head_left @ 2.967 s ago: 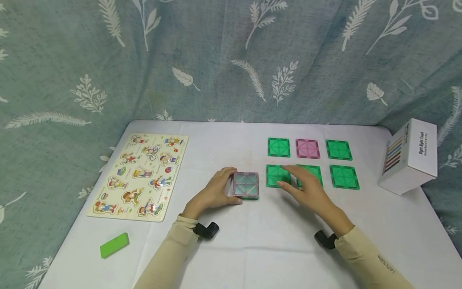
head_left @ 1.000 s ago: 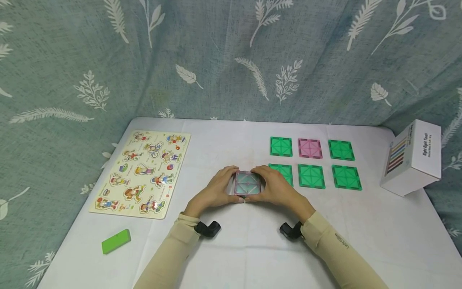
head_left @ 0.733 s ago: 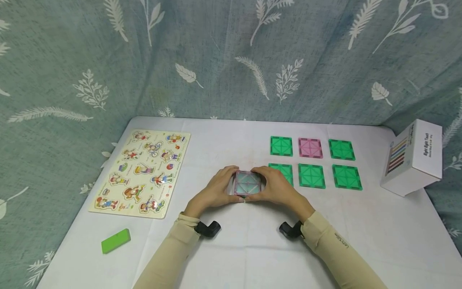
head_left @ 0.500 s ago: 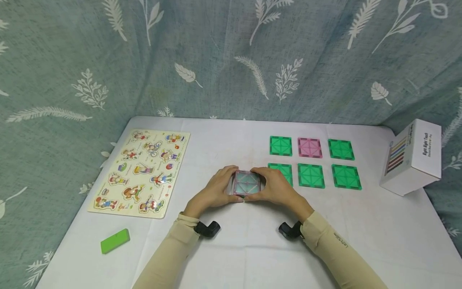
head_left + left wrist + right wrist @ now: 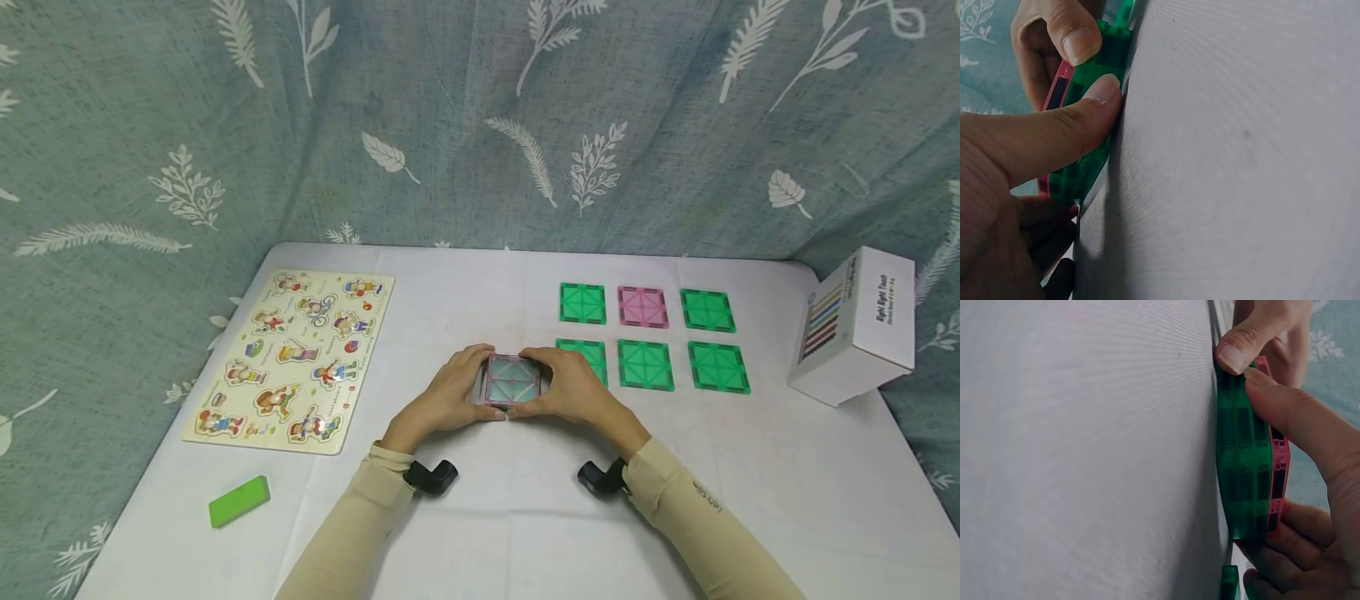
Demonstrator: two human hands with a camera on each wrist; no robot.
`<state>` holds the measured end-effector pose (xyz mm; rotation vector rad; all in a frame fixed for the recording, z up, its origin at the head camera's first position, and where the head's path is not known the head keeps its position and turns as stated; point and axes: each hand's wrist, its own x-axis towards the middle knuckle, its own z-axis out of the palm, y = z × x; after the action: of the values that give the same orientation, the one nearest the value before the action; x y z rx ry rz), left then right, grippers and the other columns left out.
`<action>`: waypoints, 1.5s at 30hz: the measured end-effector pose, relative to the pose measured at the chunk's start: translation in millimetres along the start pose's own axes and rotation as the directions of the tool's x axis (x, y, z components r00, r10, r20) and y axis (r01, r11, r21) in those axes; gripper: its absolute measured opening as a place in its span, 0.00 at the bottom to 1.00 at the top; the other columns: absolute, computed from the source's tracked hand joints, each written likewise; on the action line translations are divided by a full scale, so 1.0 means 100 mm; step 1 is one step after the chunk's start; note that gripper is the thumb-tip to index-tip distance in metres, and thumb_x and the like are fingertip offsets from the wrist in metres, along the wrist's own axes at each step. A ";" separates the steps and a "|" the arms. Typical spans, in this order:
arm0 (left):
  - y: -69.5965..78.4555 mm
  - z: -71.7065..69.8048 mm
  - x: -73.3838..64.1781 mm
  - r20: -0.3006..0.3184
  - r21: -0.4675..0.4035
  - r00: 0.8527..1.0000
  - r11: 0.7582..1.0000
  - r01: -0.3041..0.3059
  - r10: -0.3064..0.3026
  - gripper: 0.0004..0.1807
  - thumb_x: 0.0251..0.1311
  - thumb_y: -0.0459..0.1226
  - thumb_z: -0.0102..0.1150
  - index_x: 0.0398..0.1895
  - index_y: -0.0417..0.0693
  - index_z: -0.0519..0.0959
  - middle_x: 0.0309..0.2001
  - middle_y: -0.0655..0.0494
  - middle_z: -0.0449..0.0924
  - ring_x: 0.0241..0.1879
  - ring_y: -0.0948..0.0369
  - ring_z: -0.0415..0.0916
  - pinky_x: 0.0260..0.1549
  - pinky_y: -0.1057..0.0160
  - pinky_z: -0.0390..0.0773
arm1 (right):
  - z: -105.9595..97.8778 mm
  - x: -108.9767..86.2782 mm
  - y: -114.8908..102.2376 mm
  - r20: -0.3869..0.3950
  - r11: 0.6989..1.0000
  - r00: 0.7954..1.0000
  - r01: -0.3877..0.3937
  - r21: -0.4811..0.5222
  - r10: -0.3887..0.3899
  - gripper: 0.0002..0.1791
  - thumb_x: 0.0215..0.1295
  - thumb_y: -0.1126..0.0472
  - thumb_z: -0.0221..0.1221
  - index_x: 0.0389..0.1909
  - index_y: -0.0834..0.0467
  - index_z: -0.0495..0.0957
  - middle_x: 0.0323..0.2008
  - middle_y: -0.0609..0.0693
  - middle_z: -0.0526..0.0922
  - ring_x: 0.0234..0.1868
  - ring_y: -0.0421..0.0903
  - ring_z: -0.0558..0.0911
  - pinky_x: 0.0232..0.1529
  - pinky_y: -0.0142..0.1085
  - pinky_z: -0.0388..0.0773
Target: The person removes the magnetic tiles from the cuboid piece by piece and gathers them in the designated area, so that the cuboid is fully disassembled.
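Note:
A stack of square magnetic tiles (image 5: pixel 513 381) stands at the middle of the table, a pink-framed tile on top and several green ones under it. My left hand (image 5: pixel 446 390) grips its left side, thumb on the near edge and fingers at the far corner. From the other side my right hand (image 5: pixel 581 390) grips it likewise, the two thumbs close together in front. In the right wrist view the green layers (image 5: pixel 1244 450) lie right against the tablecloth. The left wrist view shows my left thumb (image 5: pixel 1069 134) pressed along the green edges. Fingers hide the stack's sides.
Right of the stack, green tiles (image 5: pixel 646 365) and one pink tile (image 5: pixel 642 307) lie flat in two rows. My right hand overlaps the nearest one. A white box (image 5: pixel 855 325) stands far right. A picture puzzle board (image 5: pixel 292 362) and a green block (image 5: pixel 239 502) lie left.
Three seconds ago my right hand was over the front row of green tiles; it has moved left onto the stack. Over the last second both hands have kept their grip almost still.

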<state>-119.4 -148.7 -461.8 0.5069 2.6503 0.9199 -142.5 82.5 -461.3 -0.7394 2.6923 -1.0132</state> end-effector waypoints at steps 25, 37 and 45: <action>-0.01 -0.01 -0.01 0.001 -0.005 1.000 1.000 -0.006 0.006 0.55 0.53 0.49 0.75 0.78 0.43 0.54 0.78 0.50 0.53 0.78 0.49 0.52 0.78 0.43 0.54 | -0.05 0.03 -0.02 0.034 0.999 0.999 -0.022 0.038 0.021 0.47 0.41 0.39 0.79 0.63 0.56 0.78 0.60 0.52 0.83 0.58 0.50 0.82 0.60 0.48 0.81; -0.02 0.00 0.01 0.007 0.000 1.000 1.000 0.002 -0.002 0.54 0.52 0.50 0.76 0.77 0.45 0.56 0.78 0.53 0.54 0.78 0.50 0.52 0.79 0.45 0.53 | -0.06 0.03 0.00 0.059 0.998 0.998 -0.039 0.039 0.037 0.47 0.42 0.38 0.78 0.64 0.55 0.77 0.61 0.52 0.82 0.59 0.51 0.82 0.61 0.49 0.80; -0.02 -0.01 0.00 0.005 -0.001 1.000 1.000 0.000 0.000 0.54 0.52 0.49 0.76 0.77 0.44 0.56 0.78 0.52 0.54 0.78 0.50 0.52 0.78 0.44 0.54 | -0.06 0.04 -0.01 0.062 0.998 0.997 -0.040 0.053 0.037 0.47 0.41 0.39 0.79 0.64 0.55 0.77 0.60 0.52 0.82 0.59 0.51 0.81 0.61 0.49 0.80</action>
<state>-120.0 -150.4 -462.2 0.5079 2.6457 0.9183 -147.2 83.5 -456.2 -0.6941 2.6062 -1.0337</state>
